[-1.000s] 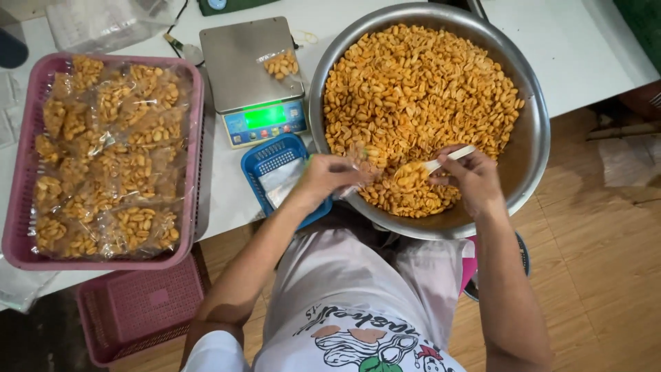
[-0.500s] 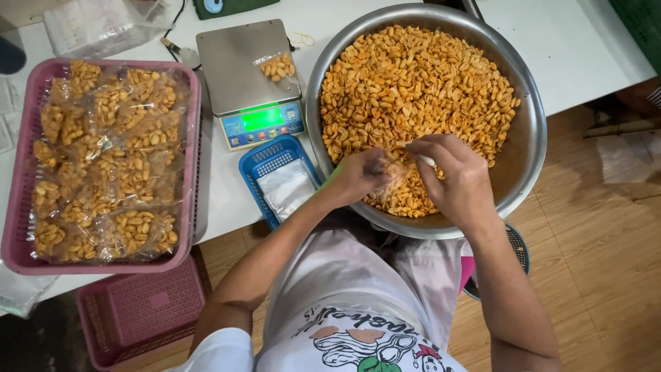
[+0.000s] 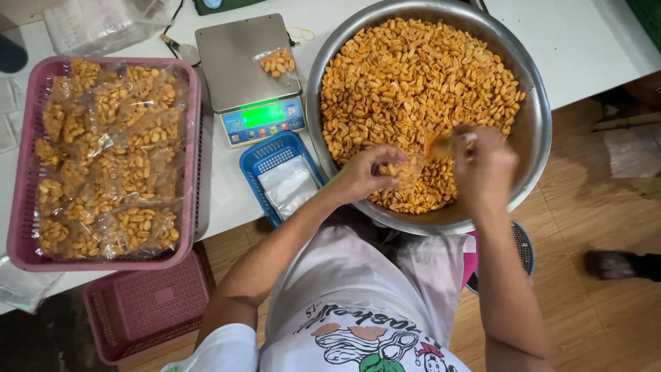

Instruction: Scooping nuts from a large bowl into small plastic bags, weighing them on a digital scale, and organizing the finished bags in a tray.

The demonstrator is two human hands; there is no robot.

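Observation:
A big steel bowl [image 3: 530, 131] full of orange roasted peanuts [image 3: 413, 83] sits before me. Over its near side my left hand [image 3: 368, 172] holds a small clear plastic bag [image 3: 406, 169] with some peanuts in it. My right hand [image 3: 485, 165] grips a small scoop [image 3: 444, 145], blurred, tipped toward the bag's mouth. The two hands are close together, just above the peanuts.
A digital scale [image 3: 248, 69] with a green display carries a small bag of peanuts [image 3: 277, 62]. A blue basket [image 3: 265, 162] holds empty clear bags. A pink basket [image 3: 21, 227] at left is filled with packed peanut bags; another pink basket [image 3: 148, 310] sits lower down. A foot [image 3: 613, 265] shows at right.
My right hand has swung from the bowl's right side toward the bag with the scoop. The left hand stayed at the bowl's near edge holding the bag.

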